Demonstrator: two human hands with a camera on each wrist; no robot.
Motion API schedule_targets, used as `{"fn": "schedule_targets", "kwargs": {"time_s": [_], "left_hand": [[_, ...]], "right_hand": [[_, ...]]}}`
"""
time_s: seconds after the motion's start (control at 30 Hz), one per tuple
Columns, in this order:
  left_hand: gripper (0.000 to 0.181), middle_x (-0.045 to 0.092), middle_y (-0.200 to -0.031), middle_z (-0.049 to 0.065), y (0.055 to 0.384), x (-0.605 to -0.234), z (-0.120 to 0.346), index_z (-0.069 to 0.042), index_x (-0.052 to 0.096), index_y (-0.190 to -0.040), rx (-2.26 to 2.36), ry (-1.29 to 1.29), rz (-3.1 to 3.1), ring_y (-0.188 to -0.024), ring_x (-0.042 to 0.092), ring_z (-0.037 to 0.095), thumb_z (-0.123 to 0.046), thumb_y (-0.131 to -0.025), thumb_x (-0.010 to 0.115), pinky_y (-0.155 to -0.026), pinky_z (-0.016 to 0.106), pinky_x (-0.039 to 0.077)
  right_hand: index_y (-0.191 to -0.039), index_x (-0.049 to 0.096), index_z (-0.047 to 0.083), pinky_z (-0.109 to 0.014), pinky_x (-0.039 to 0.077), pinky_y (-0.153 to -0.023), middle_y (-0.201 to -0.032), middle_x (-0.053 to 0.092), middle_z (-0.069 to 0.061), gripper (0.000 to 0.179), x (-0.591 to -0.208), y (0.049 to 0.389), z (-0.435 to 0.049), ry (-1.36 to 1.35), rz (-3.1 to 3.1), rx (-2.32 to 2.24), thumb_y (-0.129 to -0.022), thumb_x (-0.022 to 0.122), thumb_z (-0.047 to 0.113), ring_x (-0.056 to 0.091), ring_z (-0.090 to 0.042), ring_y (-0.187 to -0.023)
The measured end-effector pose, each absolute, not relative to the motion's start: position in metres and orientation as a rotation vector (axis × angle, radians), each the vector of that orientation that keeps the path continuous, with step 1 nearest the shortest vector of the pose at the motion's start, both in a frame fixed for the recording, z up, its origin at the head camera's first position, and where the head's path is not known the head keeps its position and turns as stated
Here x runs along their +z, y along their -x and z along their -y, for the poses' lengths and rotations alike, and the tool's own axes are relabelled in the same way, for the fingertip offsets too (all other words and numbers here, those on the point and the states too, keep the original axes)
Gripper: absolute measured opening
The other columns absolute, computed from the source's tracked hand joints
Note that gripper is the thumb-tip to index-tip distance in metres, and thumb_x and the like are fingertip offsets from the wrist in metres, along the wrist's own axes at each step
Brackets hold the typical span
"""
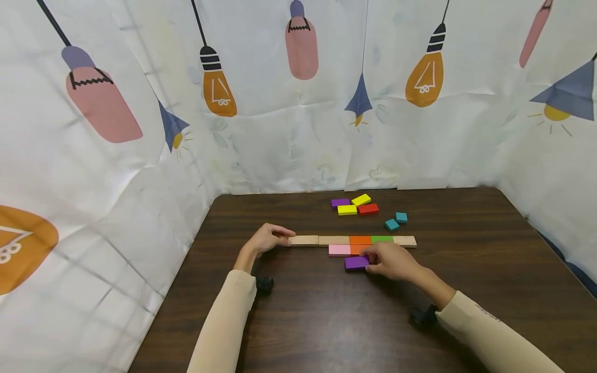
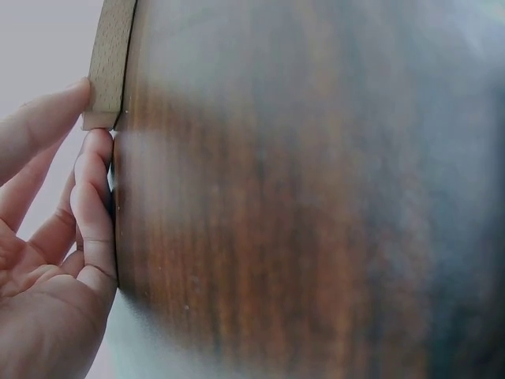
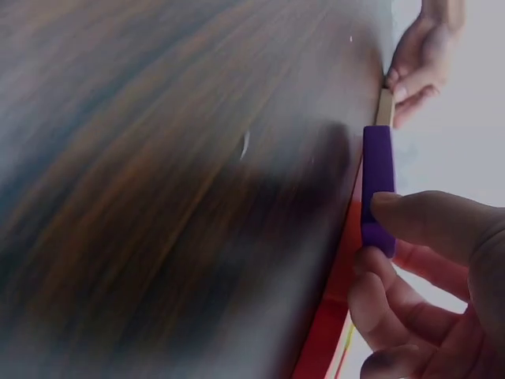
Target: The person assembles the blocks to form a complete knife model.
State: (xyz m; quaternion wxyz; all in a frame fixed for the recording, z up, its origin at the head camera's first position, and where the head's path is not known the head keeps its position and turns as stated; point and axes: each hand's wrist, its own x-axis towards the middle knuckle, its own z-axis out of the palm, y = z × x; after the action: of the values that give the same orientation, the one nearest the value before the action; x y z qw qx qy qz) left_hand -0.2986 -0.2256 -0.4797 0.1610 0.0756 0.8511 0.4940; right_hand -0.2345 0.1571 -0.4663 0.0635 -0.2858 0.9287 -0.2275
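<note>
On the dark table, my left hand [image 1: 269, 239] rests its fingers at the left end of a plain wooden block [image 1: 304, 241]. That block begins a row running right: a second plain block [image 1: 333, 240], an orange block [image 1: 360, 240], a green block [image 1: 382, 239] and another plain block [image 1: 404, 241]. Along its near side lie a pink block [image 1: 339, 250] and another orange block [image 1: 357, 249]. My right hand [image 1: 393, 260] pinches a purple block [image 3: 378, 178] by its right end between thumb and fingers, just nearer than the pink and orange blocks. The hand hides whatever lies right of them.
Behind the row lie another purple block [image 1: 340, 203], two yellow blocks [image 1: 347, 210], a red block [image 1: 368, 209] and two teal blocks [image 1: 392, 225]. A patterned white curtain [image 1: 280, 145] surrounds the table's back and sides.
</note>
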Motion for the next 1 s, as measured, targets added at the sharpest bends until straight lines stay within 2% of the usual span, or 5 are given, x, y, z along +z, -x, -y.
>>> {"fn": "schedule_targets", "kwargs": {"time_s": [0.43,1.0], "left_hand": [[0.026,0.075,-0.122,0.009,0.299,-0.479,0.225,-0.011,0.078,-0.119,1.412,-0.205,-2.426,-0.105,0.07,0.022,-0.01,-0.093,0.075,-0.103,0.049,0.052],[0.026,0.075,-0.121,0.009,0.3,-0.48,0.225,-0.011,0.078,-0.119,1.415,-0.202,-2.423,-0.104,0.07,0.022,-0.01,-0.093,0.075,-0.103,0.049,0.051]], "right_hand": [[-0.107,0.075,0.017,-0.025,0.043,-0.063,-0.076,0.06,0.01,0.023,-0.469,0.236,-0.143,0.756,-2.803,-0.673,-0.086,0.083,0.022,0.05,-0.009,-0.069],[-0.107,0.075,0.018,-0.023,0.041,-0.061,-0.075,0.06,0.01,0.018,-0.473,0.245,-0.134,0.856,-2.756,-0.752,-0.089,0.08,0.017,0.05,-0.007,-0.066]]}}
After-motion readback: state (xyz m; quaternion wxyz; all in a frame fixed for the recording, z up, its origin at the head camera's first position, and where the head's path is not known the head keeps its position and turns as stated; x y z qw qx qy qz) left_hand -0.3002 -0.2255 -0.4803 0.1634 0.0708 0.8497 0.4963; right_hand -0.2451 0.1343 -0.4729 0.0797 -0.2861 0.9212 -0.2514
